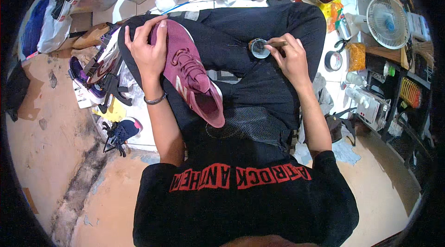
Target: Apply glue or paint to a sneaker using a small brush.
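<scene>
Near tiles (pixel 125 11) and fan (pixel 387 21) — left hand (pixel 149 51) clasps maroon shoe (pixel 190 68), right hand (pixel 292 57) pinches stick (pixel 279 44).

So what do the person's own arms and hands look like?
Left hand and right hand: no gloves, no cables. The left wrist has a dark, narrow bracelet; no band shows on the right. Forearms uncovered below the short black sleeves of a black T-shirt with red-blocked lettering across it.

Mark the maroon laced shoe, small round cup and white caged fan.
Maroon laced shoe (pixel 190 72): head view, on the laces.
Small round cup (pixel 259 56): head view, on the near rim.
White caged fan (pixel 387 22): head view, on the grille.
</scene>
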Demonstrator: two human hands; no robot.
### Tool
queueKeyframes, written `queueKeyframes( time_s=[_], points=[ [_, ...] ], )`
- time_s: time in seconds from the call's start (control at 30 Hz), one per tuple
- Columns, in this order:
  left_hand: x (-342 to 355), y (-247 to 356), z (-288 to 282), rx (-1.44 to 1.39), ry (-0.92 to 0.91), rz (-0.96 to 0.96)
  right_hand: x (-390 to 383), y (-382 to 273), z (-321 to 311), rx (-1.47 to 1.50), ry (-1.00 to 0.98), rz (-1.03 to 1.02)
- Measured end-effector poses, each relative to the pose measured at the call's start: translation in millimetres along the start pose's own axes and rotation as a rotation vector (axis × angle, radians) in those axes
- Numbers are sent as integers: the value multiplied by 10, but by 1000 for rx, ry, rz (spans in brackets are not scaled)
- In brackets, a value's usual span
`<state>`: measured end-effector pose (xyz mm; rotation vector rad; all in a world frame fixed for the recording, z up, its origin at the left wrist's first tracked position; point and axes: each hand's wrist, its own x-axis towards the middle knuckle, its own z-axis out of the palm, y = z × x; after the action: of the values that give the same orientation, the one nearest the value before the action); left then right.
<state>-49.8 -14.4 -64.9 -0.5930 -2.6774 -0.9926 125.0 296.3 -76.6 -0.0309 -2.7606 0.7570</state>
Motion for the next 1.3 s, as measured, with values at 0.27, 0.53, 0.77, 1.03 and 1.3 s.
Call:
queueKeyframes(
  time_s=[0.27, 0.53, 0.77, 1.03, 1.3],
  points=[
    [-14, 19, -22, -15, -3, -12, 14, -13, -48, 143, 26, 87],
    [-11, 44, -38, -10, -10, -5, 34, -222, -319, 168, 230, 221],
    [-17, 39, -40, 3, -23, -6, -53, -243, -310, 300, 336, 401],
    [-2, 46, -138, -179, -36, -15, -181, -148, -237, 417, 211, 505],
    [-170, 77, -209, -833, -71, -290, 269, -287, -350, 1046, 219, 465]
  ],
)
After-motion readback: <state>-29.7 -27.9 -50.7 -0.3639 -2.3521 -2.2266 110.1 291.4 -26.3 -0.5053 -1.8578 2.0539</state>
